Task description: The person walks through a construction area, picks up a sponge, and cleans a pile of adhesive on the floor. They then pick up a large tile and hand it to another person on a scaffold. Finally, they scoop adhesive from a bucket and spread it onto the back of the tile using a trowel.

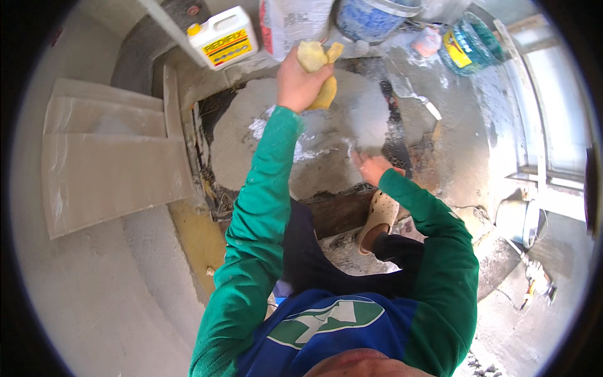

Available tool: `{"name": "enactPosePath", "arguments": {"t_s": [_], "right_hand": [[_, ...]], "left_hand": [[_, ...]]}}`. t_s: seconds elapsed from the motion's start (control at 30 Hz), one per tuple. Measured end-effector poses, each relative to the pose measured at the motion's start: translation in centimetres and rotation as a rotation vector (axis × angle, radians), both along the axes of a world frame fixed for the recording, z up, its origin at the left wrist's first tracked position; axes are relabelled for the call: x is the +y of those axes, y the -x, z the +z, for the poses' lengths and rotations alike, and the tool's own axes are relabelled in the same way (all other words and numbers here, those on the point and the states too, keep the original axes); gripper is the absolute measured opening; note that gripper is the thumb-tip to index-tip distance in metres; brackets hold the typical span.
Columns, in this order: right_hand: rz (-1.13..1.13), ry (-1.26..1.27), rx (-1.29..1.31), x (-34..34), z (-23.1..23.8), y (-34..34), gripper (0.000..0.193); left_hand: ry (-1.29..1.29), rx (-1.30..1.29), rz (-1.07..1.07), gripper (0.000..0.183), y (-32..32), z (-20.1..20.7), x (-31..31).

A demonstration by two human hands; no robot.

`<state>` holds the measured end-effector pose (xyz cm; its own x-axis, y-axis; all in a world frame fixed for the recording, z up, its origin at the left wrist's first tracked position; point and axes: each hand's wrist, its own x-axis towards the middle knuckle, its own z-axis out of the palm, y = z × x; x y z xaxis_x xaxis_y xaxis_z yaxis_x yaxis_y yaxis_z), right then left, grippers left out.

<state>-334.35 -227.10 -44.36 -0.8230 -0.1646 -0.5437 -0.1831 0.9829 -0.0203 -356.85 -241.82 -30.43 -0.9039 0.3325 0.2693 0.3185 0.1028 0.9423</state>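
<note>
A torn yellow sponge (323, 94) is in my left hand (295, 83); pieces of it stick out above and below the closed fingers. That hand is over the far part of a grey, wet-looking layer of cement-like paste (242, 147) spread on a dark board (210, 113). My right hand (375, 168) is low at the right side of the paste, with fingers stretched toward it and partly blurred. Whether the fingertips touch the paste I cannot tell. White shiny streaks (308, 152) lie on the paste between the hands.
At the back stand a white jug (223, 38) with yellow cap, a sack (295, 25), a blue bucket (370, 22) and a green-tinted clear container (471, 47). A white-handled tool (430, 108) lies right. Large tiles (113, 163) lean left. A power tool (539, 279) lies lower right.
</note>
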Motion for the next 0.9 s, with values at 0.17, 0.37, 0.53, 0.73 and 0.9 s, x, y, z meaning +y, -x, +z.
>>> {"name": "enactPosePath", "arguments": {"t_s": [0.17,0.37,0.53,0.73,0.9], "right_hand": [[-0.035,0.065,0.081,6.4,-7.6,-1.2,0.049],[-0.335,0.203,0.150,-1.3,-3.2,4.1,0.039],[-0.579,0.220,0.300,0.9,0.8,1.5,0.031],[-0.901,0.228,0.373,-1.3,-5.0,5.7,0.023],[-0.733,0.259,0.358,-1.3,-5.4,4.5,0.022]], "left_hand": [[-0.189,-0.103,-0.224,0.045,-0.3,-1.1,4.7],[-0.152,-0.036,-0.214,0.035,-0.5,-1.3,3.4],[-0.229,-0.091,-0.277,0.034,-3.0,0.3,5.1],[-0.208,0.025,-0.287,0.035,-2.0,-0.6,5.5],[-0.205,-0.020,-0.264,0.034,-1.7,-1.1,5.3]]}}
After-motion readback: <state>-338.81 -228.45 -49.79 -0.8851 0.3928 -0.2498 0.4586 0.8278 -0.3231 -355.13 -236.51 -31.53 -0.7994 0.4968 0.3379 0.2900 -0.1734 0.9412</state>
